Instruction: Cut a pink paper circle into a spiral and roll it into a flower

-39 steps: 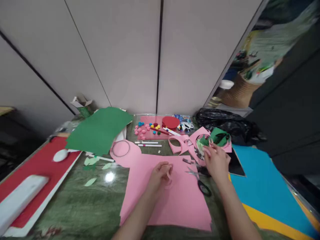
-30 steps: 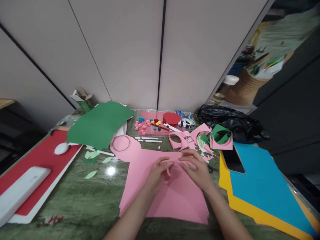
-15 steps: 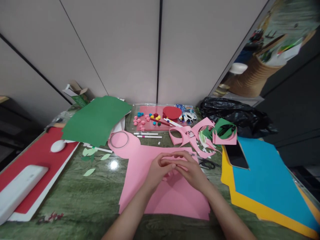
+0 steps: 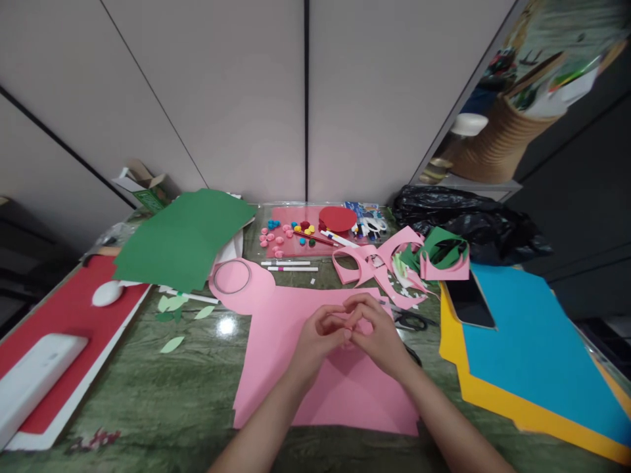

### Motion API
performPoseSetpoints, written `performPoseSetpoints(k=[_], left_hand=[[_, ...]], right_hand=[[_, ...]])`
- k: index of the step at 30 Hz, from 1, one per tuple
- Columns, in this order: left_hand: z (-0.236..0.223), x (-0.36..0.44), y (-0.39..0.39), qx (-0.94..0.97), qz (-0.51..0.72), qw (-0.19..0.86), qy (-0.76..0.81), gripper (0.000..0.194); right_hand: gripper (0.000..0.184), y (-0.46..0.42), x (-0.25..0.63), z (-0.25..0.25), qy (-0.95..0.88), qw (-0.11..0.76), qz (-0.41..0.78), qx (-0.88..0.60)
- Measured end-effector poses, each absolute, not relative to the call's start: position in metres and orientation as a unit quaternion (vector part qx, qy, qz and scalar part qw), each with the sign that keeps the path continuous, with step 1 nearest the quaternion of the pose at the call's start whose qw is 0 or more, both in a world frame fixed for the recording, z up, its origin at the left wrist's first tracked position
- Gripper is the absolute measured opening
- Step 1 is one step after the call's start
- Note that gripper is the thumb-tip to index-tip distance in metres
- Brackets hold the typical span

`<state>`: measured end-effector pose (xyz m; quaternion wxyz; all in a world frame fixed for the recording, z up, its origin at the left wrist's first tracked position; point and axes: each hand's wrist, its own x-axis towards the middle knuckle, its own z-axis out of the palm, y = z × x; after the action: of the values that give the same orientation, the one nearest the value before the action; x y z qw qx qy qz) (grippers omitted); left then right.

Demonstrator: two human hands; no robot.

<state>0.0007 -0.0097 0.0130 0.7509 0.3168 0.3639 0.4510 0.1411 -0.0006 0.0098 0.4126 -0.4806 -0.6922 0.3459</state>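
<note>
1. Since earlier: right hand (image 4: 379, 338) back from the scraps, now meeting left hand (image 4: 318, 341).
2. Both sets of fingers pinched on a small pink strip (image 4: 348, 328), above the pink sheet (image 4: 340, 387) near the worktop's front edge.
3. Risk: tearing or creasing from uneven pinching; slipping among scraps.

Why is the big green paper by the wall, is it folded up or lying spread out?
Spread out. The green paper lies open as one wide sheet, resting over white things at its right edge, with no fold showing.

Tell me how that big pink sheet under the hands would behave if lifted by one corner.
The pink sheet looks thin and lies flat, so it would probably droop. It is likely light. Its cut-out edges might tear easily.
</note>
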Motion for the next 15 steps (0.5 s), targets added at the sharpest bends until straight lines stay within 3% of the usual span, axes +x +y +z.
performPoseSetpoints(k=[6, 11, 15], left_hand=[[0.012, -0.002, -0.008, 0.293, 0.435, 0.734, 0.431, 0.035], [0.010, -0.005, -0.006, 0.292, 0.433, 0.728, 0.444, 0.040], [0.009, -0.005, -0.006, 0.300, 0.425, 0.725, 0.451, 0.039]], right_hand=[[0.012, -0.002, 0.144, 0.006, -0.747, 0.399, 0.257, -0.464], [0.022, -0.002, 0.152, 0.007, -0.809, 0.372, 0.142, -0.432], [0.024, -0.001, 0.154, 0.008, -0.818, 0.365, 0.124, -0.426]])
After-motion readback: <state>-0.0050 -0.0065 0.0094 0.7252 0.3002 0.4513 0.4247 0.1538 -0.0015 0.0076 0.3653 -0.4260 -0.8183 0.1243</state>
